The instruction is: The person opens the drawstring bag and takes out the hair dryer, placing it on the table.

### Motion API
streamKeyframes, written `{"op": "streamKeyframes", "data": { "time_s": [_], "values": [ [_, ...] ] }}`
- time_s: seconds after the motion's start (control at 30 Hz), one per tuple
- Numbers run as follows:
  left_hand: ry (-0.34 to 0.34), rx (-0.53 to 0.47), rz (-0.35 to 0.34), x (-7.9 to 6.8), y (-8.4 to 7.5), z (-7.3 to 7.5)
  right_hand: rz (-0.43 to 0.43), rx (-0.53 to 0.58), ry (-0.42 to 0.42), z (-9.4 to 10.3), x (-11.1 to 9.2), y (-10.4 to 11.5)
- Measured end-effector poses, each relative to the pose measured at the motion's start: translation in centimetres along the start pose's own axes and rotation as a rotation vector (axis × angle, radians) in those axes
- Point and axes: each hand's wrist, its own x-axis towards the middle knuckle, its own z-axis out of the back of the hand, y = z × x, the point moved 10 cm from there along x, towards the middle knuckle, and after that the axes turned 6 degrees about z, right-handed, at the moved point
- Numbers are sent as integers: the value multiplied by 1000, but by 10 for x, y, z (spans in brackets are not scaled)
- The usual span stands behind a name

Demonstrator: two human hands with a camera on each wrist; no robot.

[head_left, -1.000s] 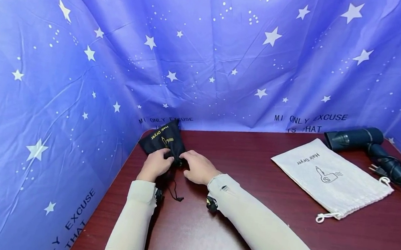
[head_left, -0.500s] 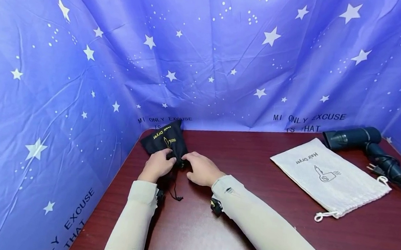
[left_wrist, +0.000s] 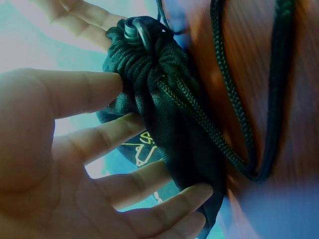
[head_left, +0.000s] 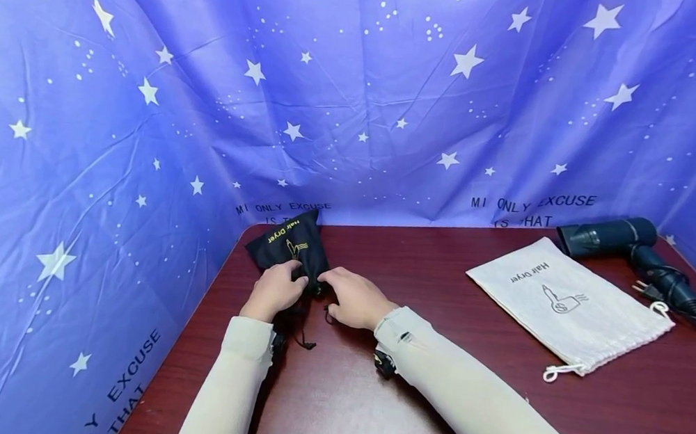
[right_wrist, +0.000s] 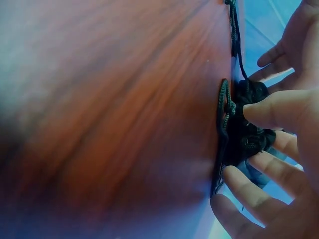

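A black drawstring bag [head_left: 269, 248] with yellow "Hair Dryer" lettering lies at the table's back left corner, its neck gathered. Beside it on the left is my left hand [head_left: 278, 290], with spread, mostly straight fingers against the cloth. The left wrist view has its thumb at the bunched neck [left_wrist: 132, 64] and its fingertips along the bag's side. From the right, my right hand [head_left: 355, 298] touches the neck end. Its thumb rests on the dark cloth in the right wrist view, the other fingers spread below. A black cord [head_left: 306, 343] trails toward the front.
A white drawstring bag [head_left: 530, 290] printed "Hair Dryer" lies flat on the right of the dark red table [head_left: 417, 279]. Behind it is a dark hair dryer [head_left: 610, 237] with its cord wrapped round the handle. Blue star-patterned curtains [head_left: 360, 92] close off the back and sides.
The black bag has shifted slightly right and turned a little, both hands moving along with it. My head view has drifted slightly to the right.
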Motion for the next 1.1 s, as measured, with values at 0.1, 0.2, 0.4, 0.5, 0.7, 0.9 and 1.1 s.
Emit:
{"op": "streamKeyframes", "data": {
  "time_s": [0.1,0.2,0.4,0.5,0.7,0.9,1.1],
  "values": [
    [-4,7,-12,-2,-3,0,14,1,-7,1,-4,0],
    [-1,6,-23,-4,-6,-2,26,-4,-8,2,-8,0],
    [-12,23,-42,-8,-12,-2,40,11,20,6,-15,-1],
    [-19,28,-58,-10,-17,-2,32,13,25,10,-19,-3],
    [-11,42,-83,-11,-26,-5,43,31,11,12,-25,-7],
    [-5,49,-112,-13,-33,-9,50,30,14,17,-34,-8],
    [-15,77,-135,-16,-39,-11,61,30,13,22,-43,-7]
  ]
}}
